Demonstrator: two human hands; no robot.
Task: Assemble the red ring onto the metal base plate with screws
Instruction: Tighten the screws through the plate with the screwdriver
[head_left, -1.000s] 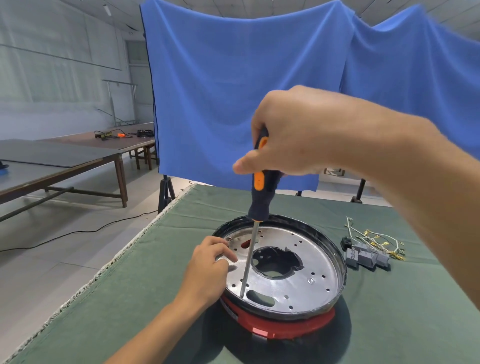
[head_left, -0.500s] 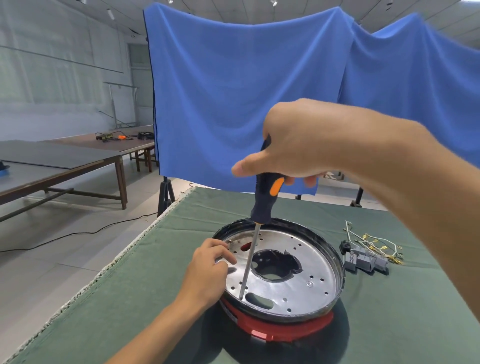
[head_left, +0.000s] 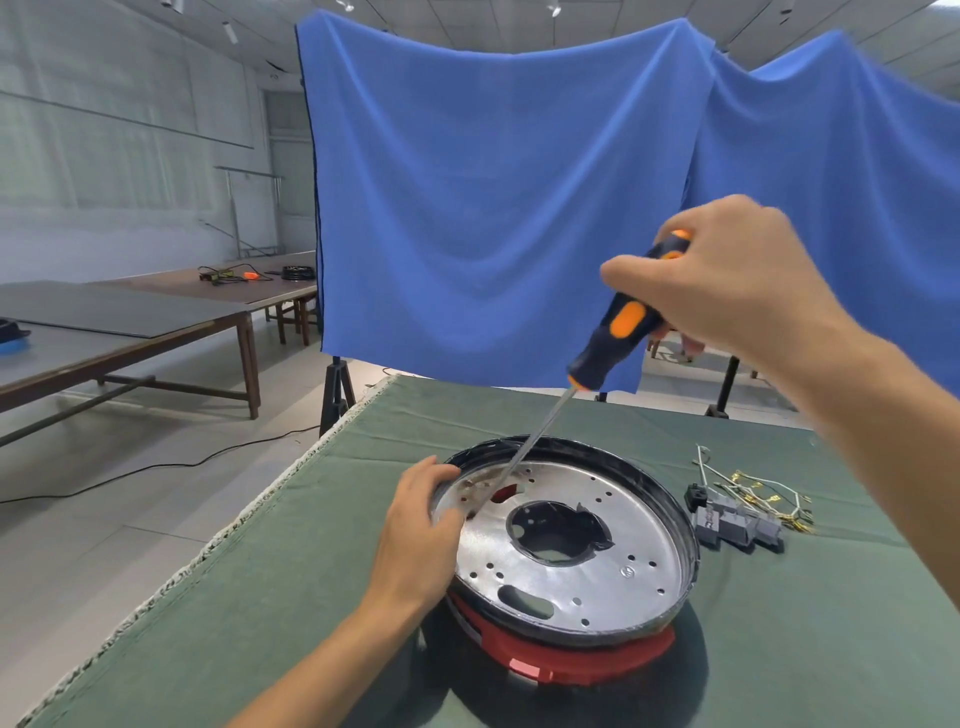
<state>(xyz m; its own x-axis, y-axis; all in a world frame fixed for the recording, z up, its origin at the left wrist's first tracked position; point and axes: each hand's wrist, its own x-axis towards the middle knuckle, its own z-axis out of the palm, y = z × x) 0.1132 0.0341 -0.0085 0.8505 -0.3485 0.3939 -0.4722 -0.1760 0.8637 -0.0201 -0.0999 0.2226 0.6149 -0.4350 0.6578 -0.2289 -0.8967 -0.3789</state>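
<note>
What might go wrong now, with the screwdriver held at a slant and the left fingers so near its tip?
1. The screwdriver leans in the right hand; its tip may slip off the screw and scratch the metal base plate.
2. The left hand grips the rim beside the tip; a slip could jab a finger.
3. The red ring may shift under the plate.

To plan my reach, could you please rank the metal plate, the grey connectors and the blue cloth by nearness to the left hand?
1. Metal plate: left hand grips its left rim.
2. Grey connectors: right of the plate.
3. Blue cloth: hanging behind the table.
</note>
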